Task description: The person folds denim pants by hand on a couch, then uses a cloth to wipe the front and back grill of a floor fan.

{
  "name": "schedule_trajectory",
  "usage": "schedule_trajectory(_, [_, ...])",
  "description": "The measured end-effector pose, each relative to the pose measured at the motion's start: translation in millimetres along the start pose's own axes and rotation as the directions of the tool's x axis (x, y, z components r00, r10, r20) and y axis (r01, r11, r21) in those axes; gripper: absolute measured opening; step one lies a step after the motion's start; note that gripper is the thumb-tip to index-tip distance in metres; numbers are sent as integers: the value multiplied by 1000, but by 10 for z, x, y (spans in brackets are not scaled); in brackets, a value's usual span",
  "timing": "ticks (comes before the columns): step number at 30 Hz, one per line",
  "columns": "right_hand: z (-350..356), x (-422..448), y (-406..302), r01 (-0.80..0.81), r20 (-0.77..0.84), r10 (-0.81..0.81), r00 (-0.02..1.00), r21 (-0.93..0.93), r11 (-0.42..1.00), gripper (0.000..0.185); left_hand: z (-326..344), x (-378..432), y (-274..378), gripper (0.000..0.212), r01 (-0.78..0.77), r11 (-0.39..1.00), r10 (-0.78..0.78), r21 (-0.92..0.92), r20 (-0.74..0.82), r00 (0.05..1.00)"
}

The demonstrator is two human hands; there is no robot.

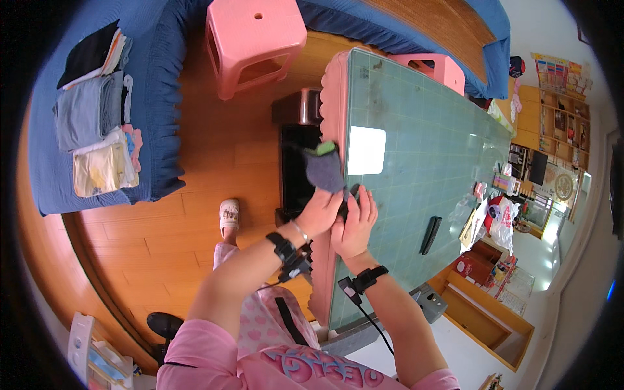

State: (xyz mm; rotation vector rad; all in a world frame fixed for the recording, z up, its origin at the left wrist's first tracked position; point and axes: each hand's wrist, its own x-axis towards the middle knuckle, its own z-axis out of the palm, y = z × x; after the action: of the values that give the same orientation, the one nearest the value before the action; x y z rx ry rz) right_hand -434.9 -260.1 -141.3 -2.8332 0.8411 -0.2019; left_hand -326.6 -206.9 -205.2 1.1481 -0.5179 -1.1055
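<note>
A small dark-grey cloth item [323, 171] with a green edge, probably a sock, is held over the near edge of the table, blurred by motion. My left hand [321, 214] grips its lower end. Right beside it, my right hand [355, 222] has its fingers bent over a dark part of the cloth between the hands. The fingers hide how that part is folded. Under both hands lies the glass-covered green table top [414, 146], bordered by a scalloped pink cloth [332, 107].
A black remote control [431, 236] and a bright white rectangle [366, 150] show on the table. Folded clothes [92, 112] lie on a blue-covered seat [156, 107] at left. A pink plastic stool [256, 29] stands beyond. Bags [502, 219] crowd the table's right end.
</note>
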Motion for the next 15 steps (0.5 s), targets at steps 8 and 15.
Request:
schedule_trajectory(8, [-23, -16, 30, 39, -47, -34, 998, 125, 991, 51, 578, -1309, -528, 31, 99, 991, -99, -90, 5, 995])
schedule_trajectory(15, [48, -63, 119, 100, -93, -88, 992, 124, 987, 48, 797, -2224, -592, 27, 314, 925, -363, 212, 257, 896])
